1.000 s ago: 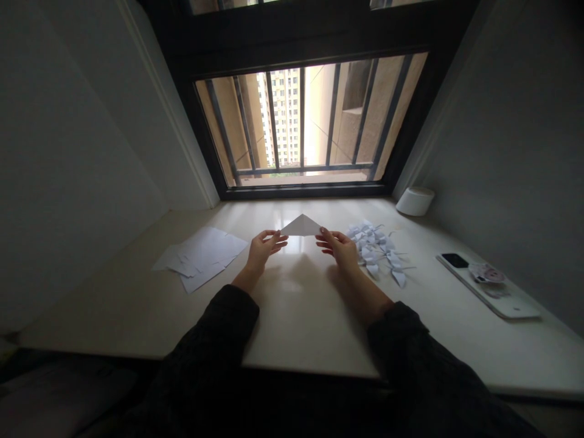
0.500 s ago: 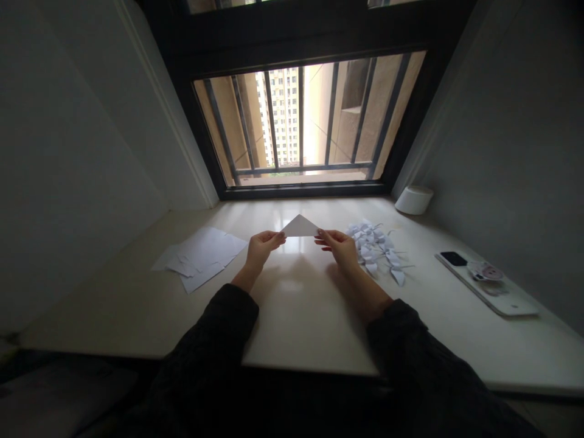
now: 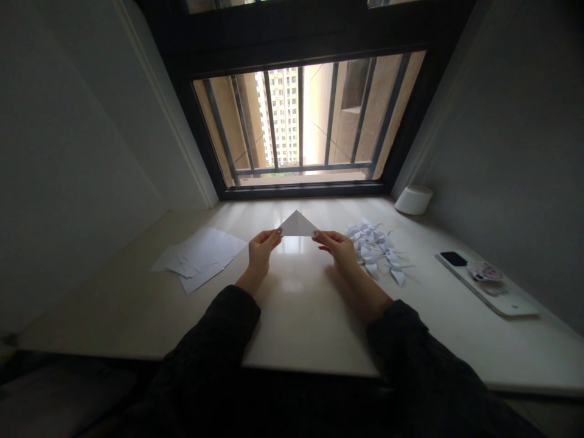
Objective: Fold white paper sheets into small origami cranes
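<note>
A folded white paper triangle is held up above the glossy sill, its point toward the window. My left hand pinches its left corner between thumb and fingers. My right hand pinches the right corner in the same way. Loose white paper sheets lie to the left of my left hand. To the right of my right hand, close to it, sits a heap of small white origami cranes.
The cream stone sill runs under a barred window. A white cylindrical container stands at the back right. A black phone and a round sticker-like card lie on a flat white board at the right.
Both hands have lifted the paper triangle slightly, and the fingers sit a little further out on its corners. The sheets and cranes have not moved.
</note>
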`<move>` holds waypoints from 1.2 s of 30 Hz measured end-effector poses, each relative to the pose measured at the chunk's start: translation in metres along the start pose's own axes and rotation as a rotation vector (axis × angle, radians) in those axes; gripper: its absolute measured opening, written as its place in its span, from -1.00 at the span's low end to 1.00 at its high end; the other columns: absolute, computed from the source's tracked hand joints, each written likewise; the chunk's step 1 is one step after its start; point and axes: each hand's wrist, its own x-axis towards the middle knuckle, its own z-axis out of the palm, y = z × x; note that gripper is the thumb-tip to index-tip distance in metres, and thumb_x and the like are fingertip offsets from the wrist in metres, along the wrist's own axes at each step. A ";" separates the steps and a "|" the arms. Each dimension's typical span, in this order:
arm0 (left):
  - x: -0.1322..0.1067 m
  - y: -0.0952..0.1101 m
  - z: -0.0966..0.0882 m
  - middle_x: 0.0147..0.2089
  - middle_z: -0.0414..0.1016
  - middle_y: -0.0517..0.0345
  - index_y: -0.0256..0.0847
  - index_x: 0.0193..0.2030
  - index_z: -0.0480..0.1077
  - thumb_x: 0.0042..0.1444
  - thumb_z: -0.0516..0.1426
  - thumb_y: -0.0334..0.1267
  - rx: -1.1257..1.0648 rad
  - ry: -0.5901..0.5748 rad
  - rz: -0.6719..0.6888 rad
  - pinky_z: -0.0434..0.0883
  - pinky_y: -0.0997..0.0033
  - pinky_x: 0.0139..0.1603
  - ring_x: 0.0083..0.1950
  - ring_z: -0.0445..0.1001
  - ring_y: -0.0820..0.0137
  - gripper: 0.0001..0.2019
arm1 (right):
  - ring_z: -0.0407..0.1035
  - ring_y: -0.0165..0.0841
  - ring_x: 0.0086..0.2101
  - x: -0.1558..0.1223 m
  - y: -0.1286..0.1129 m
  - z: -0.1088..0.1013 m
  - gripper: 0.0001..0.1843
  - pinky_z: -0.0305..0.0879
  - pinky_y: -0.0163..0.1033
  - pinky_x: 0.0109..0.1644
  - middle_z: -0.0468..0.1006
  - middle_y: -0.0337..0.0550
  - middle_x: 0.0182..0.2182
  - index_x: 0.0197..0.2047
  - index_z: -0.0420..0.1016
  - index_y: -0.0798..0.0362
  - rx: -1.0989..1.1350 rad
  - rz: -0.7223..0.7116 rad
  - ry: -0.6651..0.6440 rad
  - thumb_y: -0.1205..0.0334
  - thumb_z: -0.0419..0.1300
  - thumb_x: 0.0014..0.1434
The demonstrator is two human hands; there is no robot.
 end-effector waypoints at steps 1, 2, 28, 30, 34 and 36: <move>0.000 0.000 0.000 -0.39 0.53 0.15 -0.29 -0.46 0.50 -0.30 0.39 -0.19 0.000 0.001 0.019 0.41 0.34 -0.04 -0.32 0.48 0.49 -0.72 | 0.54 -0.20 -0.27 -0.001 -0.001 0.000 -0.65 0.34 -0.34 -0.41 0.63 -0.10 -0.46 -0.45 0.57 0.05 -0.016 0.003 -0.006 0.00 0.43 -0.27; 0.000 0.000 0.000 -0.38 0.53 0.15 -0.28 -0.46 0.50 -0.30 0.39 -0.19 0.000 0.000 0.035 0.40 0.34 -0.04 -0.32 0.47 0.50 -0.73 | 0.54 -0.20 -0.27 -0.002 -0.002 0.001 -0.65 0.33 -0.34 -0.42 0.63 -0.09 -0.46 -0.47 0.56 0.06 -0.037 0.005 -0.015 -0.01 0.43 -0.27; -0.008 0.015 0.001 -0.18 0.56 0.03 -0.14 -0.01 0.44 -0.21 0.34 -0.08 0.194 -0.193 -0.067 0.40 0.36 -0.16 -0.18 0.51 0.31 -0.44 | 0.38 -0.41 -0.53 -0.005 -0.009 0.004 -0.65 0.37 -0.27 -0.40 0.56 -0.20 -0.57 -0.54 0.49 0.05 -0.069 -0.171 -0.029 -0.03 0.42 -0.26; -0.009 0.014 0.003 -0.21 0.58 0.03 -0.17 0.00 0.45 -0.22 0.35 -0.09 0.171 -0.194 -0.060 0.41 0.35 -0.18 -0.22 0.52 0.31 -0.43 | 0.37 -0.43 -0.54 -0.008 -0.010 0.005 -0.67 0.35 -0.29 -0.40 0.55 -0.21 -0.58 -0.55 0.48 0.05 -0.073 -0.167 -0.070 -0.01 0.42 -0.24; -0.010 0.008 0.005 -0.26 0.60 0.03 -0.23 -0.13 0.52 -0.25 0.36 -0.11 0.140 -0.143 0.034 0.41 0.30 -0.16 -0.27 0.53 0.31 -0.52 | 0.40 -0.41 -0.50 -0.012 -0.008 0.008 -0.70 0.34 -0.29 -0.39 0.56 -0.21 -0.56 -0.54 0.49 0.05 -0.056 -0.165 -0.098 0.02 0.42 -0.21; -0.010 0.007 0.005 -0.25 0.61 0.04 -0.23 -0.18 0.54 -0.25 0.36 -0.13 0.137 -0.123 0.076 0.41 0.28 -0.12 -0.24 0.53 0.30 -0.57 | 0.42 -0.40 -0.49 -0.012 -0.007 0.008 -0.69 0.35 -0.28 -0.37 0.56 -0.20 -0.56 -0.54 0.49 0.06 -0.050 -0.156 -0.099 0.02 0.42 -0.21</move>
